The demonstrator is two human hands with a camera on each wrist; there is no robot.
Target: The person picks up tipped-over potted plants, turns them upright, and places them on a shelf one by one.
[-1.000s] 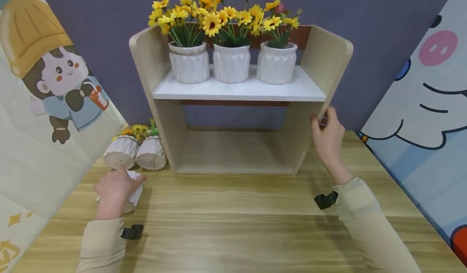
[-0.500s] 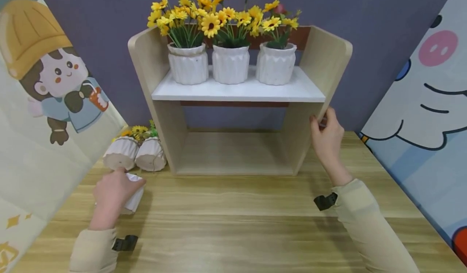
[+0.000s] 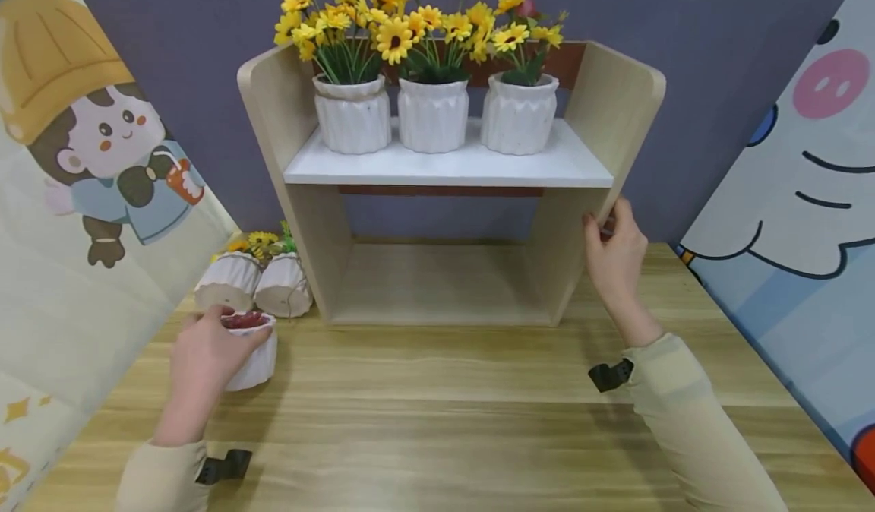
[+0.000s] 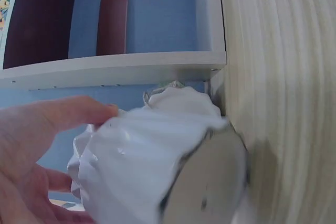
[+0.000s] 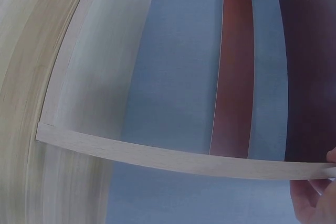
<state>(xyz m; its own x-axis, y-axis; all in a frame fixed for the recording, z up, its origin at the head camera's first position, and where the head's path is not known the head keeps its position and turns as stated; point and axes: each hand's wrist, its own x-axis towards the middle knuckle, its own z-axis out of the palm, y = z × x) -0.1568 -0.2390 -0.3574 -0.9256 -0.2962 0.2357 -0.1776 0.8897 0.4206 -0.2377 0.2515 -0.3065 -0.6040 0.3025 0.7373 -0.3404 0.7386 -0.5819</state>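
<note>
My left hand (image 3: 208, 352) grips a white fluted flower pot (image 3: 256, 360) by its rim, thumb on the near side. Something dark red shows at the pot's mouth. In the left wrist view the pot (image 4: 152, 166) is tilted, its flat round base facing the camera. On the right, my right hand (image 3: 617, 254) holds the side panel of a pale wooden two-tier shelf (image 3: 437, 318), thumb inside and fingers round the outside. In the right wrist view only part of that hand (image 5: 315, 198) shows, at the panel's edge (image 5: 173, 159).
Three white pots with yellow flowers (image 3: 433, 117) stand on the white upper shelf board (image 3: 444, 169). Two more white pots (image 3: 283, 288) lie on their sides left of the shelf, bases forward. Printed cartoon panels (image 3: 800, 193) flank the wood-grain table (image 3: 437, 421).
My left hand has turned the pot from lying on its side to nearly upright, bringing its mouth and dark red contents into view. The right hand stays on the shelf panel.
</note>
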